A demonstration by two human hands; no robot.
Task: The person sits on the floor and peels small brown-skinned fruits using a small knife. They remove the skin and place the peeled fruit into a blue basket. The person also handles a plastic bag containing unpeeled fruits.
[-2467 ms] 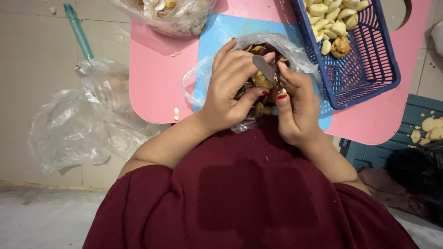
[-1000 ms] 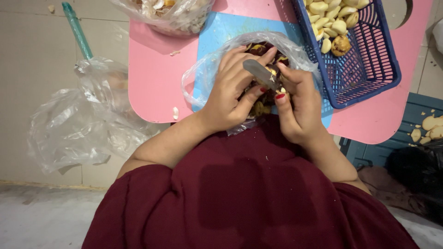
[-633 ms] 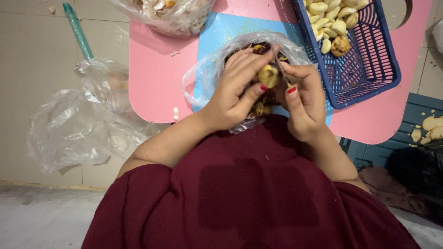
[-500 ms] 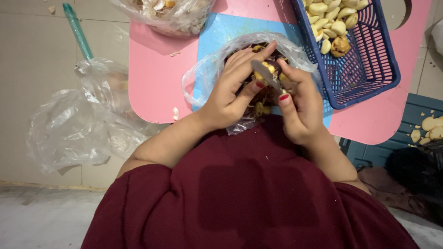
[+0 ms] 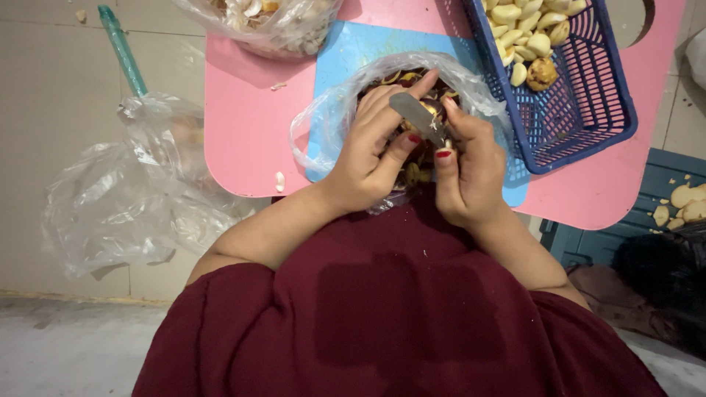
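The pink table (image 5: 243, 110) is the landmark here. On its far right corner sits a blue basket (image 5: 588, 103) of pale peeled pieces; across its middle lies a blue board (image 5: 346, 51), and on the board's near part, at the table's near edge, a clear bag (image 5: 323, 121) holds dark peelings. Off the table's left side a crumpled plastic sheet (image 5: 125, 206) lies on the floor.

Over the bag the left hand (image 5: 364, 158) is clenched around a small yellowish nut (image 5: 429, 109), largely hidden by its fingers. The right hand (image 5: 467, 173) grasps a small knife (image 5: 418, 116), thumb pressed by the blade, which lies across the nut and touches it.

This looks like the peeling step, with the skin being pared off above the bag. The next move seems to call for turning the nut in the left grip so an unpeeled side meets the blade, with the thumb kept clear of the edge.
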